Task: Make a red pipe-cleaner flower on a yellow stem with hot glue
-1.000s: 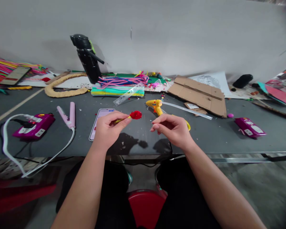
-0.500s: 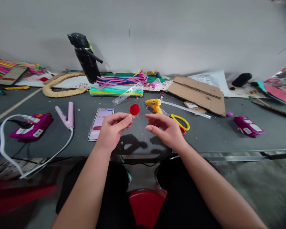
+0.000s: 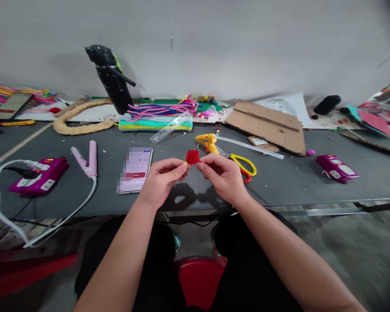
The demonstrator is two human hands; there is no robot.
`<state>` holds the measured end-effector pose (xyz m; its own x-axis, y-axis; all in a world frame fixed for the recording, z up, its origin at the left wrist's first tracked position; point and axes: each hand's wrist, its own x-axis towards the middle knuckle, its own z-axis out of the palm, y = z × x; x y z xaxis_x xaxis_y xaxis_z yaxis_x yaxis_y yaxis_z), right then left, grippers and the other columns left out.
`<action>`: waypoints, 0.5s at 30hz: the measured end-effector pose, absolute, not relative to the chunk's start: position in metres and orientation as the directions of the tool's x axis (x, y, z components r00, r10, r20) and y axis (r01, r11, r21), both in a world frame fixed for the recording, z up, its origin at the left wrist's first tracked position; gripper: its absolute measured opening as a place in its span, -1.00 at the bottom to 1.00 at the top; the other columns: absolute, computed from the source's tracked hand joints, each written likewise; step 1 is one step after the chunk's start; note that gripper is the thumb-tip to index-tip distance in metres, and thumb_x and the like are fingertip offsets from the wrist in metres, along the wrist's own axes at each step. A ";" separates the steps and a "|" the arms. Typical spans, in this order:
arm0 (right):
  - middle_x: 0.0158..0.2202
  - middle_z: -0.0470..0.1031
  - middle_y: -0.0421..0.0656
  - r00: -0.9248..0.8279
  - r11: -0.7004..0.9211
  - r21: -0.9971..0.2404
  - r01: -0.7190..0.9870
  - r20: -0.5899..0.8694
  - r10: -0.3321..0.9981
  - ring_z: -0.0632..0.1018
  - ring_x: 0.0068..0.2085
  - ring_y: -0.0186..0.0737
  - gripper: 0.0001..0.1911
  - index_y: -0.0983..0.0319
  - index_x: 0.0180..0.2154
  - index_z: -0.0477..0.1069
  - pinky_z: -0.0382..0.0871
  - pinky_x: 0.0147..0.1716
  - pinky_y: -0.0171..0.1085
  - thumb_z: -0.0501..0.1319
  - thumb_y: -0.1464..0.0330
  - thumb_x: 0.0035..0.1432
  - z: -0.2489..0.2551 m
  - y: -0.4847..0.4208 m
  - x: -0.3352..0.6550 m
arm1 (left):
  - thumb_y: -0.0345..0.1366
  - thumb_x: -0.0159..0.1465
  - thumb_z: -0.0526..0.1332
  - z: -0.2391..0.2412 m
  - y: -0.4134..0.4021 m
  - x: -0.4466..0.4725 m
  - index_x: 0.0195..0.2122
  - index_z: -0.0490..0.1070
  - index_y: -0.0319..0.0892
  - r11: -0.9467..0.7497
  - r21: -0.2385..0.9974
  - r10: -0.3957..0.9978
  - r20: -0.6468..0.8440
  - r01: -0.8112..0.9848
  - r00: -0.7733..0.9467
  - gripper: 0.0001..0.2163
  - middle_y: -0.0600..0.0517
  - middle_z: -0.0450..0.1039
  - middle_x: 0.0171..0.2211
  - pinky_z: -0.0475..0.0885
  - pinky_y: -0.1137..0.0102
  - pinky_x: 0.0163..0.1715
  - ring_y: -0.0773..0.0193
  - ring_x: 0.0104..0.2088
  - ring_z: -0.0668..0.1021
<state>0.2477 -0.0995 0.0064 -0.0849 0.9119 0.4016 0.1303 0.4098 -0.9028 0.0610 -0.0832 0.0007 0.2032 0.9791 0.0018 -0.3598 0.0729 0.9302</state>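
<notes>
A small fuzzy red flower (image 3: 192,157) is held up above the desk's front part. My left hand (image 3: 166,177) pinches its thin yellowish stem between thumb and fingers. From the other side, my right hand (image 3: 222,174) has thumb and forefinger closed on the flower's right edge. Just beyond the right hand lie a yellow glue gun (image 3: 206,141) and scissors (image 3: 245,164) with yellow and red handles. A phone (image 3: 135,170) with a timer on its screen rests left of my left hand.
Bundled pipe cleaners (image 3: 156,123) lie behind the hands under a clear ruler (image 3: 170,127). Left are a pink hair straightener (image 3: 90,160) and a purple power strip (image 3: 40,175); a black flask (image 3: 112,80) stands by the wall. Cardboard (image 3: 266,125) and a purple packet (image 3: 337,168) are on the right.
My right hand has come in from the right and closed its fingertips on the red flower. The flower has tipped and shifted slightly right and down in my left hand.
</notes>
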 end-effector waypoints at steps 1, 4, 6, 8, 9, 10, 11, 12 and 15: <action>-0.44 0.47 -0.20 -0.087 0.387 -0.914 0.121 0.378 0.922 0.45 -0.44 -0.30 -0.77 0.19 -0.28 0.49 0.36 -0.45 -0.26 0.29 0.16 0.31 0.007 -0.100 0.248 | -0.28 0.05 0.52 0.000 -0.083 0.061 -0.40 0.67 -0.13 0.077 0.929 0.978 0.000 -0.362 0.208 -0.89 0.01 0.61 -0.40 0.41 0.46 -0.42 0.37 -0.44 0.52; -0.53 0.35 -0.26 -0.074 0.335 -0.939 0.078 0.329 0.941 0.39 -0.52 -0.34 -0.67 0.18 -0.31 0.38 0.27 -0.52 -0.30 0.18 0.08 0.38 0.005 -0.099 0.250 | -0.27 0.08 0.49 0.001 -0.083 0.060 -0.41 0.65 -0.14 0.100 0.920 0.976 -0.018 -0.380 0.216 -0.90 0.01 0.59 -0.40 0.40 0.47 -0.42 0.38 -0.44 0.50; -0.57 0.30 -0.28 -0.050 0.314 -0.946 0.075 0.311 0.949 0.35 -0.57 -0.35 -0.59 0.17 -0.38 0.31 0.21 -0.56 -0.30 0.13 0.02 0.39 0.005 -0.098 0.252 | -0.26 0.09 0.48 0.003 -0.083 0.059 -0.44 0.63 -0.15 0.115 0.910 0.975 -0.027 -0.399 0.221 -0.89 0.01 0.55 -0.43 0.38 0.48 -0.45 0.38 -0.45 0.48; -0.62 0.25 -0.29 -0.029 0.313 -0.944 0.099 0.312 0.950 0.29 -0.60 -0.37 -0.51 0.16 -0.47 0.24 0.17 -0.58 -0.30 0.11 -0.02 0.39 0.005 -0.096 0.254 | -0.26 0.09 0.47 0.005 -0.082 0.059 -0.46 0.61 -0.17 0.125 0.898 0.973 -0.027 -0.422 0.230 -0.89 0.02 0.51 -0.44 0.35 0.48 -0.47 0.39 -0.46 0.45; -0.64 0.23 -0.30 -0.020 0.317 -0.941 0.117 0.317 0.948 0.27 -0.61 -0.38 -0.48 0.17 -0.51 0.21 0.16 -0.58 -0.30 0.12 -0.02 0.38 0.006 -0.096 0.255 | -0.26 0.10 0.46 0.005 -0.082 0.058 -0.47 0.60 -0.18 0.128 0.893 0.972 -0.025 -0.432 0.234 -0.88 0.02 0.50 -0.44 0.34 0.48 -0.48 0.40 -0.47 0.44; -0.66 0.21 -0.30 -0.015 0.322 -0.936 0.139 0.323 0.946 0.24 -0.61 -0.38 -0.45 0.17 -0.55 0.18 0.16 -0.58 -0.29 0.12 -0.02 0.38 0.007 -0.096 0.256 | -0.27 0.10 0.45 0.006 -0.082 0.058 -0.48 0.59 -0.18 0.129 0.889 0.971 -0.023 -0.440 0.237 -0.88 0.02 0.49 -0.44 0.33 0.49 -0.49 0.41 -0.47 0.43; -0.68 0.21 -0.30 -0.012 0.326 -0.932 0.161 0.328 0.945 0.23 -0.61 -0.39 -0.42 0.18 -0.58 0.16 0.16 -0.57 -0.29 0.14 -0.01 0.37 0.009 -0.096 0.256 | -0.27 0.11 0.45 0.006 -0.082 0.058 -0.49 0.58 -0.19 0.128 0.886 0.971 -0.020 -0.446 0.240 -0.87 0.02 0.48 -0.44 0.33 0.49 -0.49 0.41 -0.48 0.42; -0.69 0.21 -0.29 -0.008 0.329 -0.928 0.176 0.333 0.943 0.23 -0.61 -0.40 -0.41 0.18 -0.61 0.16 0.18 -0.56 -0.29 0.17 0.00 0.36 0.010 -0.097 0.257 | -0.27 0.12 0.45 0.006 -0.082 0.057 -0.49 0.58 -0.19 0.126 0.885 0.970 -0.015 -0.449 0.242 -0.87 0.03 0.47 -0.44 0.32 0.49 -0.49 0.42 -0.48 0.42; -0.55 0.41 -0.24 -0.017 0.349 -0.925 0.147 0.351 0.936 0.38 -0.51 -0.36 -0.61 0.21 -0.48 0.43 0.30 -0.48 -0.30 0.32 0.09 0.27 0.011 -0.098 0.256 | -0.28 0.13 0.45 0.004 -0.082 0.056 -0.47 0.60 -0.18 0.110 0.886 0.972 -0.001 -0.451 0.235 -0.89 0.03 0.48 -0.45 0.32 0.50 -0.47 0.41 -0.46 0.43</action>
